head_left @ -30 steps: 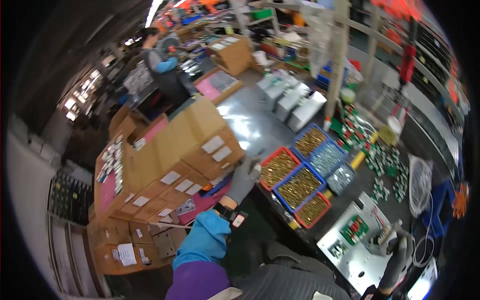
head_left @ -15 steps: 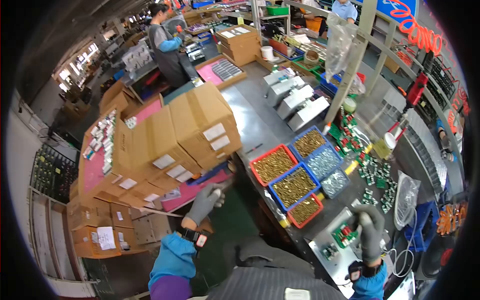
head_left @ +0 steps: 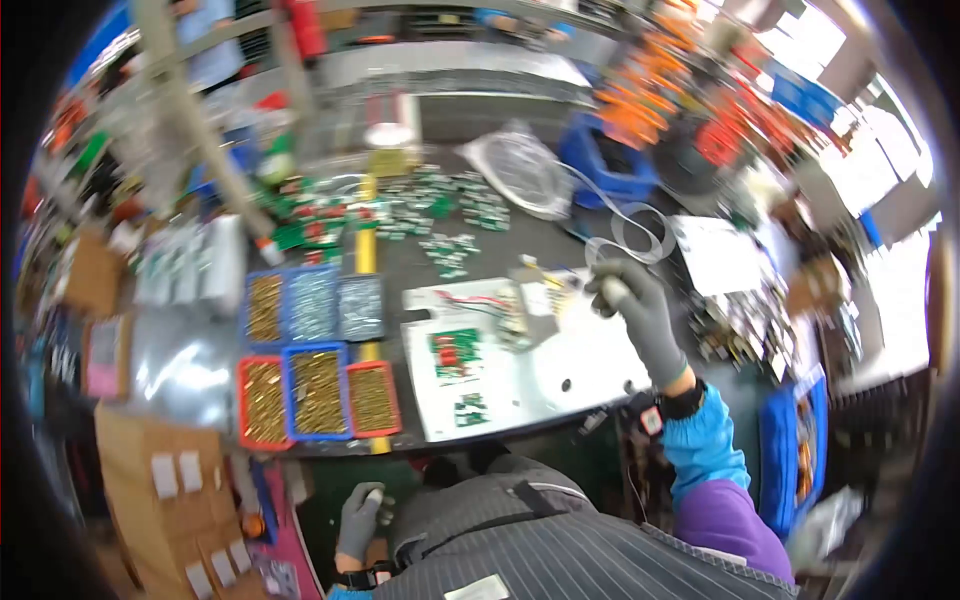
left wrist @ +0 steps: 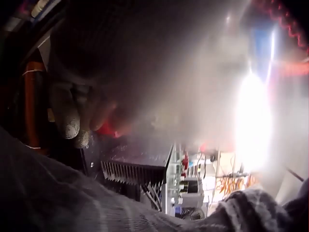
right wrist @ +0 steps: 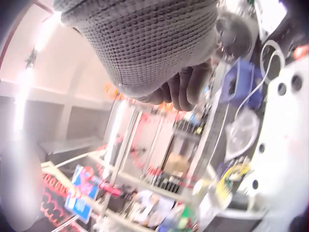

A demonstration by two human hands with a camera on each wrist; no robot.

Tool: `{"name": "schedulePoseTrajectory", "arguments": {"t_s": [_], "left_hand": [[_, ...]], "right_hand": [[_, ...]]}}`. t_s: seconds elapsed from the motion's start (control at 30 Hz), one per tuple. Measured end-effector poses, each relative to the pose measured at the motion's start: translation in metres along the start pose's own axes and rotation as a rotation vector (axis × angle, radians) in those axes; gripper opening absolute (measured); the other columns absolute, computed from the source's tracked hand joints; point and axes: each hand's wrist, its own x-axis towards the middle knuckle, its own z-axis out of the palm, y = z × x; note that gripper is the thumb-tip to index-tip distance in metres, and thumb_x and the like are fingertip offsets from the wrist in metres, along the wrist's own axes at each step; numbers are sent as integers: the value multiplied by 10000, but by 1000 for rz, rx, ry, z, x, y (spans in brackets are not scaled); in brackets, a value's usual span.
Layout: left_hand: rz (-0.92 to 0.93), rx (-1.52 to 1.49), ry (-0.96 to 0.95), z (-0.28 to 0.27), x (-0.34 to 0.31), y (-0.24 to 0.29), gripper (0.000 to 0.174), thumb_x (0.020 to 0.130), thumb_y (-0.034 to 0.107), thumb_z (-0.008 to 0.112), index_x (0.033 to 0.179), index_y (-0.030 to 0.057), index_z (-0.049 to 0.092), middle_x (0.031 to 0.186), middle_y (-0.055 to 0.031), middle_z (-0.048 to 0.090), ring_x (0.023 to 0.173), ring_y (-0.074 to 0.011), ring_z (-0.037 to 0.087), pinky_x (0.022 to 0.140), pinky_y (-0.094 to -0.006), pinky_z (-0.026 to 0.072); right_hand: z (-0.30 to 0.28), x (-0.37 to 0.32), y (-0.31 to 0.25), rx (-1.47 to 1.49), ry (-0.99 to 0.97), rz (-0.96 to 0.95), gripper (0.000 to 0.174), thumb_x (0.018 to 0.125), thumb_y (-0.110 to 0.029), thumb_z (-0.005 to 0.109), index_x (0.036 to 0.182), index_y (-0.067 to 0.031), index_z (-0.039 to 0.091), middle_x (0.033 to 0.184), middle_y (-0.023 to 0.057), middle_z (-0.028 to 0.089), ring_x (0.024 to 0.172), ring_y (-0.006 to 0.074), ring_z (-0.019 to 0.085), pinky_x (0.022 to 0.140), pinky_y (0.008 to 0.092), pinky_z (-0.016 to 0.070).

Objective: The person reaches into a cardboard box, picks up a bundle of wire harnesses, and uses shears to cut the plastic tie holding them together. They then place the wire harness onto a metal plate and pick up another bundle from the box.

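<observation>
White holed panel [head_left: 590, 365] bearing green circuit boards [head_left: 455, 352] lies under the right hand [head_left: 640, 310], grip curled round a pale object [head_left: 607, 291].

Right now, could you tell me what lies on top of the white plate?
A green circuit board, a smaller green board and thin wires lie on the white plate. The right hand hides part of its right edge.

Electronics assembly workshop: screw bins [head_left: 318, 375], green circuit boards [head_left: 440, 205], stacked cartons [head_left: 160, 470] round workbench [head_left: 400, 262].
</observation>
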Motion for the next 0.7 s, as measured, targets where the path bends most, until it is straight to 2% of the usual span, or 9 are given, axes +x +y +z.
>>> {"name": "schedulePoseTrajectory", "arguments": {"t_s": [0.07, 0.13, 0.27, 0.4, 0.5, 0.57, 0.6, 0.67, 0.7], "left_hand": [[-12, 83, -93, 1, 7, 5, 209, 1009, 149, 513, 1141, 56, 646, 892, -81, 695, 668, -119, 607, 596, -266, 500], [-1, 162, -150, 7, 21, 16, 202, 1006, 144, 517, 1132, 58, 648, 869, -80, 687, 640, -118, 595, 585, -268, 495], [48, 264, -171, 35, 42, 35, 230, 1015, 182, 506, 1158, 50, 628, 868, -88, 689, 630, -132, 605, 575, -271, 504], [67, 275, -126, 74, 38, 41, 237, 1019, 184, 495, 1168, 47, 617, 873, -93, 683, 635, -140, 609, 579, -277, 512], [41, 259, -90, 114, 25, 35, 244, 1020, 187, 490, 1175, 41, 609, 882, -102, 680, 652, -151, 618, 594, -281, 522], [3, 230, -82, 136, 15, 29, 247, 1016, 183, 491, 1178, 31, 599, 909, -120, 678, 707, -172, 640, 643, -287, 538], [-4, 255, -78, 150, 8, 31, 247, 1016, 183, 491, 1178, 31, 599, 909, -120, 678, 707, -172, 640, 643, -287, 538], [0, 314, -52, 173, -6, 35, 220, 1009, 168, 484, 1149, 44, 601, 919, -110, 663, 712, -160, 624, 646, -286, 535], [-5, 319, -59, 177, -10, 34, 222, 1012, 162, 485, 1160, 42, 600, 930, -114, 664, 752, -155, 635, 666, -281, 538]], "right_hand": [[-58, -38, 23, 104, 355, 106, 242, 981, -105, 539, 1139, 24, 669, 945, 60, 693, 774, 85, 611, 680, 247, 502], [-126, -83, 58, -22, 601, 149, 235, 988, -111, 534, 1123, 19, 675, 905, 41, 665, 759, 88, 600, 651, 239, 483], [-230, -193, 168, -93, 867, 332, 211, 991, -145, 543, 1069, -15, 691, 819, 14, 637, 667, 77, 557, 610, 242, 458], [-255, -280, 317, -54, 885, 687, 211, 916, -177, 601, 1009, -24, 712, 801, 44, 668, 643, 135, 605, 594, 288, 491], [-241, -315, 420, -35, 825, 840, 212, 871, -112, 561, 956, 0, 719, 752, 67, 645, 620, 165, 600, 560, 307, 484], [-222, -317, 441, 41, 853, 887, 193, 845, -63, 524, 910, -8, 698, 704, 67, 607, 574, 176, 570, 494, 333, 463], [-216, -310, 431, 304, 940, 932, 148, 844, -79, 533, 851, -40, 676, 677, 64, 577, 544, 173, 544, 477, 340, 451], [-213, -313, 472, 444, 932, 915, 134, 855, -109, 533, 855, -73, 662, 670, 60, 556, 535, 184, 538, 461, 349, 443], [-211, -318, 513, 412, 927, 1006, 157, 902, -147, 557, 950, -71, 686, 705, 75, 586, 605, 222, 590, 526, 369, 484]]}}
